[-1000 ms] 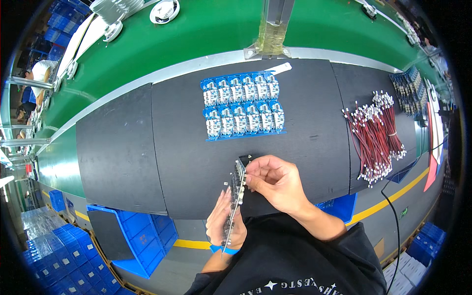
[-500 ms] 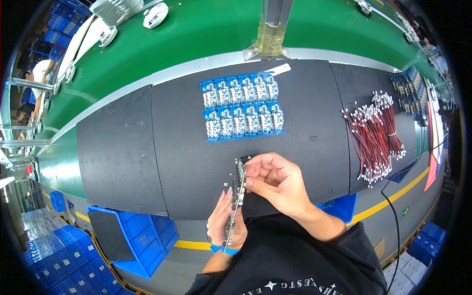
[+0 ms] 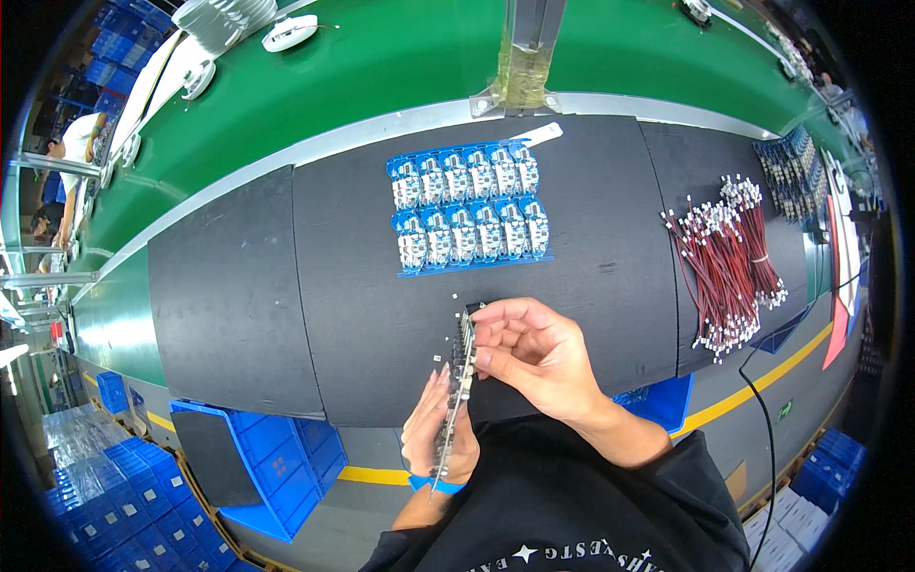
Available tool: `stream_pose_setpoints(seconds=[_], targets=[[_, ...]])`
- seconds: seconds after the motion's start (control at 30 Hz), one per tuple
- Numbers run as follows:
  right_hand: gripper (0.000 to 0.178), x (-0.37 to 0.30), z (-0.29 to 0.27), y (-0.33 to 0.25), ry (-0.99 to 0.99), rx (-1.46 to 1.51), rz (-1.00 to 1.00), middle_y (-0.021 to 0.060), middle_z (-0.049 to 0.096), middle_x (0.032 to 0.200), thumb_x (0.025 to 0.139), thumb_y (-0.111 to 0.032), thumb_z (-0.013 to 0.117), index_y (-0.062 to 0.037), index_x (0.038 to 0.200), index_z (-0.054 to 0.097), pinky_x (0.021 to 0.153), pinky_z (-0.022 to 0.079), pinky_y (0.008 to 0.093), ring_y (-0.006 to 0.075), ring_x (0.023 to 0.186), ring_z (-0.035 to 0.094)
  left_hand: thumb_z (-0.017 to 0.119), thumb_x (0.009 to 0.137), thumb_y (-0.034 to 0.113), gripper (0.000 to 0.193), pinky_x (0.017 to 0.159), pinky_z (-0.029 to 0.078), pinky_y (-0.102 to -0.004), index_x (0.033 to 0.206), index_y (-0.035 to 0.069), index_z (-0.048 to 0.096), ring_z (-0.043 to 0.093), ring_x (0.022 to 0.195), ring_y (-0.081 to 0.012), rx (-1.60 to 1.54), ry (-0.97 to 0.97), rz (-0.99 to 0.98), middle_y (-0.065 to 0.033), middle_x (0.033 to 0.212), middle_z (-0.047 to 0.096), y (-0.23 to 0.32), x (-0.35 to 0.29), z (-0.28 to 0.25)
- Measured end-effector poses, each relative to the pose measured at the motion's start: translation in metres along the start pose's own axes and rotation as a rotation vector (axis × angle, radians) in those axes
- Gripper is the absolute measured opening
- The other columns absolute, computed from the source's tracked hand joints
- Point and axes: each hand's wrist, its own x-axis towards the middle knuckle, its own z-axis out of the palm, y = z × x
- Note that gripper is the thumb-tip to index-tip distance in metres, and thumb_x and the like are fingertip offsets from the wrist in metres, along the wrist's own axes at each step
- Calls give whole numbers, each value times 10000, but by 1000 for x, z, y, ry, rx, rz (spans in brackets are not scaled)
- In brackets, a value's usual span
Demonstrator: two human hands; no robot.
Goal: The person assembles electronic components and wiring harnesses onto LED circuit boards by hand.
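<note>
At the surface's near side, you're apparently working an edge-on circuit-board panel.
Your left hand, fingers near-straight, clasps it; your half-curled right hand touches it, grip unclear; next likely calls for steadiness. Beyond lie blue boards.

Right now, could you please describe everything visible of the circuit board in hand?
The circuit board looks thin and stiff, with dark and pale parts. Held on edge, partly over the black mat, it shows little of its faces. The left hand holds its near part, showing on both sides; the right hand touches its right side near the far end.
</note>
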Motion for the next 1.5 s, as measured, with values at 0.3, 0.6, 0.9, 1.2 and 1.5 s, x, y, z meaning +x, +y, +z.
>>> stream_pose_setpoints(seconds=[0.3, 0.6, 0.9, 1.2, 1.5], targets=[[331, -2, 0, -3, -17, -80, -23, 66, 587, 895, 785, 74, 599, 30, 1096, 495, 755, 490, 220, 98, 825, 580, 652, 778, 82, 213, 634, 483, -304, 895, -45, 526, 620, 671, -220, -8, -8, -4, -164, 795, 629, 2, 1, 1], [347, -4, -2, -2, -24, -98, -15, 71, 577, 888, 803, 62, 582, 27, 1130, 474, 709, 481, 220, 97, 812, 566, 658, 774, 92, 216, 633, 490, -303, 882, -57, 545, 628, 663, -225, 5, 10, -4, -167, 780, 638, 5, 3, 1], [355, -10, 6, -17, -66, -49, -77, 71, 579, 893, 796, 58, 596, 38, 1131, 481, 769, 477, 227, 101, 834, 572, 641, 787, 64, 209, 726, 510, -350, 922, -37, 517, 649, 770, -284, -39, -30, 54, -218, 877, 635, 4, 4, 4], [333, -5, 3, -18, -13, -32, -55, 69, 587, 890, 794, 69, 593, 41, 1112, 500, 752, 485, 218, 97, 825, 577, 655, 777, 77, 235, 719, 513, -346, 925, -28, 504, 647, 775, -297, 10, -88, 71, -211, 873, 635, 6, 5, 1], [268, -8, -6, -15, -23, -62, -92, 70, 584, 905, 804, 62, 583, 47, 1065, 525, 730, 473, 202, 88, 828, 566, 640, 760, 20, 204, 684, 523, -355, 907, -50, 517, 650, 772, -332, -67, 7, -120, -250, 855, 623, 4, -3, 0]])
